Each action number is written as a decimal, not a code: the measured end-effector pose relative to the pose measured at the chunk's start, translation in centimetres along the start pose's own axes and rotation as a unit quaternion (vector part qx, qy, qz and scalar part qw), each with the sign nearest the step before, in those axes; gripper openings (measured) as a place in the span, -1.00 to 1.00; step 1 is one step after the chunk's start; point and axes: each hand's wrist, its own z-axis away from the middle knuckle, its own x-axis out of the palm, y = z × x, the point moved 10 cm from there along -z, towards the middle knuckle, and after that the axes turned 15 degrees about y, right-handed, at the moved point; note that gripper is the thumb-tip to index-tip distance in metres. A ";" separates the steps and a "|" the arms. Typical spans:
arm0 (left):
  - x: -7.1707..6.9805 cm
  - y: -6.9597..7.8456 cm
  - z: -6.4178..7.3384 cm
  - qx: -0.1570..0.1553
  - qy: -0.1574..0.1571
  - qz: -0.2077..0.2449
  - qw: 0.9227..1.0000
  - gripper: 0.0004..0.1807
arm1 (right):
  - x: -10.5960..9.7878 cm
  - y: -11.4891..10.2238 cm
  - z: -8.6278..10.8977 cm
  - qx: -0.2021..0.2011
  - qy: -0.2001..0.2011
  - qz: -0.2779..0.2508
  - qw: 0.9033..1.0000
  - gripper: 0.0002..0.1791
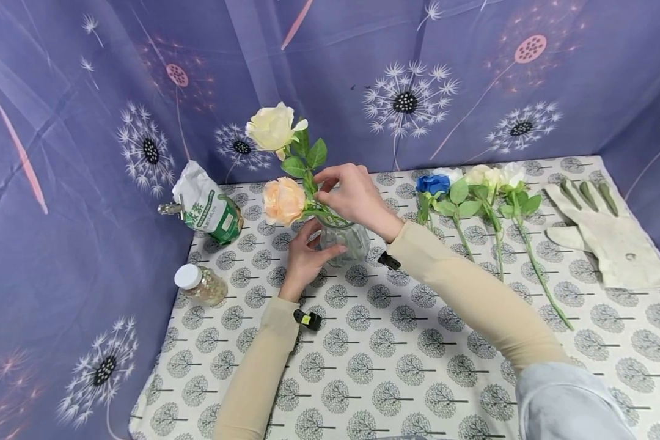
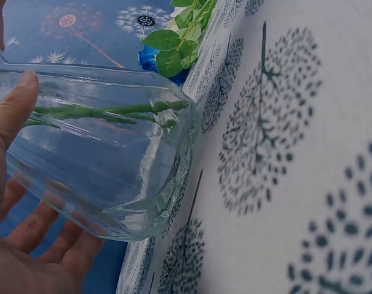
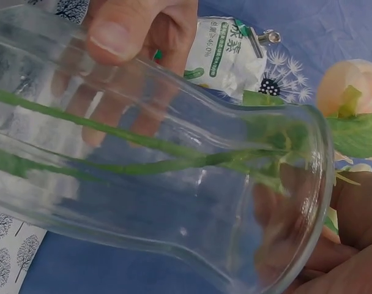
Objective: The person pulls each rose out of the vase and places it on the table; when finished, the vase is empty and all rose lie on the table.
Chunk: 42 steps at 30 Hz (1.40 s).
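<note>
A ribbed clear glass vase (image 1: 354, 245) stands on the table, its green stems (image 2: 82, 112) visible through the glass. My left hand (image 1: 305, 255) holds the vase low on its left side, with the thumb in front and the fingers (image 2: 36, 226) around the other side. Over the mouth, my right hand (image 1: 354, 192) pinches the white rose (image 1: 272, 128) by its stem, just below the leaves. That bloom leans up and left. Lower down, a peach rose (image 1: 283, 200) hangs out over the vase's left rim.
To the left are a green-and-white bag (image 1: 211, 211) with a clip and a white-capped jar (image 1: 202, 285). On the right lie a blue rose (image 1: 433, 183), several pale roses (image 1: 486, 177) with long stems, and work gloves (image 1: 605, 238). A purple curtain (image 1: 330, 73) hangs behind.
</note>
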 end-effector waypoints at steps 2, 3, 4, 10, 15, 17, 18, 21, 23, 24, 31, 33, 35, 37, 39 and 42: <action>0.0 0.1 0.0 0.004 -0.001 0.000 1.000 -0.15 | 0.1 -0.1 -0.1 -0.004 0.004 0.003 1.000 -0.66; 0.0 0.1 0.0 0.004 -0.001 0.001 1.000 -0.15 | 0.1 -0.2 -0.1 -0.007 0.005 0.002 1.000 -0.66; 0.0 0.1 0.0 0.004 -0.002 0.002 1.000 -0.15 | 0.1 -0.3 -0.2 -0.010 0.005 0.003 1.000 -0.66; 0.0 0.1 0.0 0.003 -0.005 0.005 1.000 -0.15 | 0.3 -0.5 -0.3 -0.024 0.009 0.001 1.000 -0.67; 0.0 -0.1 -0.1 0.004 -0.003 0.003 1.000 -0.15 | 0.4 -0.5 -0.3 -0.021 0.005 -0.009 1.000 -0.67; -0.1 -0.2 -0.1 0.001 -0.003 0.002 1.000 -0.14 | 0.5 -0.4 -0.3 -0.016 0.003 -0.013 1.000 -0.67; -0.1 -0.2 -0.1 0.000 -0.003 0.002 1.000 -0.14 | 0.5 -0.3 -0.3 -0.014 0.002 -0.014 1.000 -0.67; 0.0 -0.2 0.0 -0.002 -0.004 0.003 1.000 -0.14 | 0.6 -0.1 -0.3 -0.008 -0.001 -0.018 1.000 -0.67; 0.0 -0.1 0.0 0.000 -0.004 0.006 1.000 -0.14 | 0.6 0.1 -0.3 -0.006 -0.001 -0.020 1.000 -0.67; -0.1 -0.1 0.0 0.001 -0.004 0.007 1.000 -0.14 | 0.6 0.1 -0.3 -0.007 -0.001 -0.022 1.000 -0.66; 0.0 0.1 0.0 0.012 -0.002 0.007 1.000 -0.15 | 0.0 0.4 -0.4 -0.016 0.026 -0.036 0.999 -0.66; 0.0 0.1 0.0 0.012 -0.002 0.008 1.000 -0.14 | -0.3 0.5 -0.4 -0.016 0.036 -0.044 0.998 -0.66; 0.0 0.1 0.0 0.013 -0.002 0.007 1.000 -0.14 | -0.6 0.6 -0.4 -0.016 0.044 -0.057 0.997 -0.66; 0.0 0.1 0.0 0.013 -0.001 0.007 1.000 -0.13 | -0.9 0.7 -0.5 -0.013 0.051 -0.068 0.996 -0.67; 0.0 0.0 -0.1 0.013 0.000 0.006 1.000 -0.13 | -1.1 0.7 -0.5 -0.008 0.056 -0.076 0.995 -0.68; 0.0 0.1 0.0 0.015 0.000 0.006 1.000 -0.14 | -1.5 0.6 -0.5 -0.001 0.065 -0.088 0.994 -0.69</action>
